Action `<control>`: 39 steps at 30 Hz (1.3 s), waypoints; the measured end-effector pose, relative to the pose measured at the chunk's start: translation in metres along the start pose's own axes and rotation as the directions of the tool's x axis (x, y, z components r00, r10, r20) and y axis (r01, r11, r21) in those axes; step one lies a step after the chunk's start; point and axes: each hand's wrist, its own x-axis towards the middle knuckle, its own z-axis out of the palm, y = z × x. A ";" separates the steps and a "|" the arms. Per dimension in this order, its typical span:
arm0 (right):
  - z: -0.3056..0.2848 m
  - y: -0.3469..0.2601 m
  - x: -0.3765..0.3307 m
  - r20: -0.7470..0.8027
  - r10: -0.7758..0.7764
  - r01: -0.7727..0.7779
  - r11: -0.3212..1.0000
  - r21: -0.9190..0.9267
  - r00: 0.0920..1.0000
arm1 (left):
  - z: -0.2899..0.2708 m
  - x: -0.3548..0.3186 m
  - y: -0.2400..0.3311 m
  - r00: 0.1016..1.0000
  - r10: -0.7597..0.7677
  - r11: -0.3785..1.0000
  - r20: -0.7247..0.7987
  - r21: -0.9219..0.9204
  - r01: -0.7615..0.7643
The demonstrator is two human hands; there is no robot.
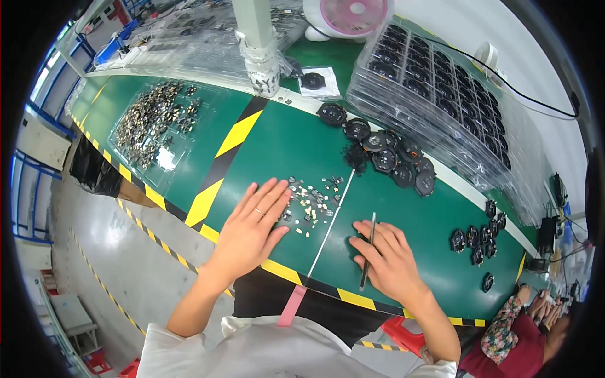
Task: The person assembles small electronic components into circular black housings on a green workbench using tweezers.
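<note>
My left hand [255, 223] lies flat on the green table, fingers stretched out and a ring on one of them. Its fingertips touch the edge of a loose scatter of small black and pale gold parts [309, 205]. In my right hand [387, 258] a slim grey stick-like tool [364, 274] is held between thumb and fingers; its tips are too small to make out. A small dark bit shows by those fingertips. Beyond the scatter sits a little heap of black pieces [357, 157], beside a cluster of round black parts [384, 159].
Stacked clear trays [372, 94] of round black parts stand at the back right. A clear tray [211, 104] heaped with small metal parts lies left. More black parts [474, 237] lie right. A post [255, 38] and pink fan [354, 12] stand behind. Another person [510, 340] sits at right.
</note>
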 end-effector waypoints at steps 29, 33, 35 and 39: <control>-0.026 0.029 0.015 0.116 0.733 -0.527 0.360 0.769 0.671 | 0.038 0.054 0.023 0.963 0.235 0.961 -0.131 -0.118 -0.250; -0.025 0.042 -0.001 0.029 0.730 -0.640 0.578 0.506 0.683 | 0.046 0.064 0.039 0.944 0.317 0.935 -0.090 -0.135 -0.327; -0.021 0.039 0.000 -0.056 0.643 -0.564 0.707 0.427 0.764 | 0.051 0.072 0.048 0.927 0.368 0.916 -0.078 -0.141 -0.376; -0.017 0.037 0.002 -0.116 0.650 -0.555 0.717 0.422 0.751 | 0.059 0.080 0.060 0.892 0.452 0.886 -0.007 -0.111 -0.450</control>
